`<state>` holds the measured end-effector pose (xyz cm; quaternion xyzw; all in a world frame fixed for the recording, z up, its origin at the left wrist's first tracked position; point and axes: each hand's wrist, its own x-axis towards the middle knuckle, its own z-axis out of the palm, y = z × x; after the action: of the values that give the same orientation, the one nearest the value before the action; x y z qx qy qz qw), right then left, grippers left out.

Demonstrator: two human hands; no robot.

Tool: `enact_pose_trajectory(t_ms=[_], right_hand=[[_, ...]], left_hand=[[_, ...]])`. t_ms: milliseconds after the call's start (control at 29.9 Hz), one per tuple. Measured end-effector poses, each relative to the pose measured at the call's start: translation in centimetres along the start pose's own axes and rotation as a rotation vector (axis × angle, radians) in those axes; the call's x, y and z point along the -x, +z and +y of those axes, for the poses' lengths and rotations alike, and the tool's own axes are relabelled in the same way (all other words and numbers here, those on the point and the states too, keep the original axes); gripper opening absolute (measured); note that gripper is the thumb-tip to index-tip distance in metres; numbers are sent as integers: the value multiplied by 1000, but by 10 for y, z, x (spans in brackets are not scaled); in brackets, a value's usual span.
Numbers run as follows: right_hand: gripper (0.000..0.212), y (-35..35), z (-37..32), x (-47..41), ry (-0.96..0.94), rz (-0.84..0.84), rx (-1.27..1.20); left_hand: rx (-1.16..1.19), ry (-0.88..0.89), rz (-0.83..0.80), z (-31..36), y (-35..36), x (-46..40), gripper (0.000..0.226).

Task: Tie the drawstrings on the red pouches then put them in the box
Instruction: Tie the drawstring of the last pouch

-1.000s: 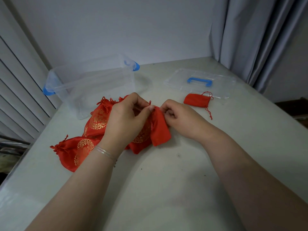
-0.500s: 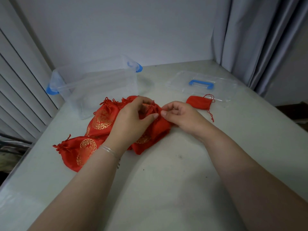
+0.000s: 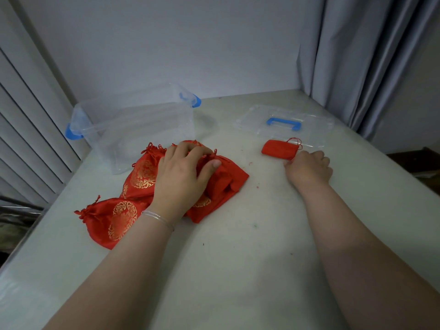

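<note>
Right hand (image 3: 309, 169) has left the pouch pile since half a second ago and now sits well to the right, fingers curled, fingertips at the drawstring of the small plain red cloth pouch (image 3: 278, 150); whether it pinches the red cord (image 3: 296, 142) I cannot tell. Left hand (image 3: 181, 177) stayed on the heap of red satin pouches with gold round emblems (image 3: 142, 172), fingers bent over the gathered top of one pouch, thumb pressed against the fabric. One more emblem pouch (image 3: 114, 217) lies nearer the bench's left edge, partly under the left wrist, which wears a thin silver bangle (image 3: 158, 219). Clear plastic storage box with blue latches (image 3: 135, 129) stands open just behind the heap. Its clear lid with blue handle (image 3: 283, 123) lies flat behind the small pouch. Pale grey bench (image 3: 238, 258); grey curtain (image 3: 369, 55) at right.
</note>
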<state>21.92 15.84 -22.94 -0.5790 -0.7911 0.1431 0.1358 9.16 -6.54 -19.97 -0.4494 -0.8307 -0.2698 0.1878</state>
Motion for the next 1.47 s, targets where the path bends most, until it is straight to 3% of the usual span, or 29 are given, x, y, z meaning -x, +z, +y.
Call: enact_pose_trajectory(t_ms=[100, 167, 267, 368, 435, 568, 702, 802, 936, 1103, 1204, 1304, 1371, 1471], right_hand=[[36, 0, -2, -1, -24, 13, -60], [32, 0, -5, -2, -89, 6, -265], [9, -3, -14, 4, -187, -22, -655], [24, -16, -24, 16, -256, -65, -1013], [25, -30, -31, 27, -339, -58, -1102], [21, -52, -40, 50, -517, -48, -1151], [23, -68, -48, 79, -688, -189, -1146], [19, -70, -52, 95, -759, -356, -1143], [13, -69, -53, 97, -738, -415, -1170], [10, -67, -54, 96, -711, -458, -1223], [8, -64, -56, 97, -673, -452, -1263], [22, -56, -57, 95, -619, -429, -1209], [28, -50, -56, 93, -645, -541, -1072], [8, -42, -52, 90, -689, -709, -850]], left_hand=[[30, 31, 114, 3, -5, -1, 46], [83, 55, 185, 5, -9, -2, 35], [194, 88, 233, 10, -14, -1, 24], [286, 42, 236, 17, -19, 1, 23], [328, -12, 266, 20, -23, 1, 22], [205, 100, 289, 19, -25, 0, 25], [197, 193, 172, 25, -23, 1, 49], [443, -4, -17, 34, -27, 3, 46], [774, -139, -175, 39, -32, 0, 10], [907, -230, -282, 33, -31, 0, 13], [962, -263, -314, 31, -28, 0, 8], [1106, -349, -277, 29, -27, -2, 15], [1228, -430, -237, 27, -27, -4, 17], [1420, -508, -190, 28, -27, -6, 20]])
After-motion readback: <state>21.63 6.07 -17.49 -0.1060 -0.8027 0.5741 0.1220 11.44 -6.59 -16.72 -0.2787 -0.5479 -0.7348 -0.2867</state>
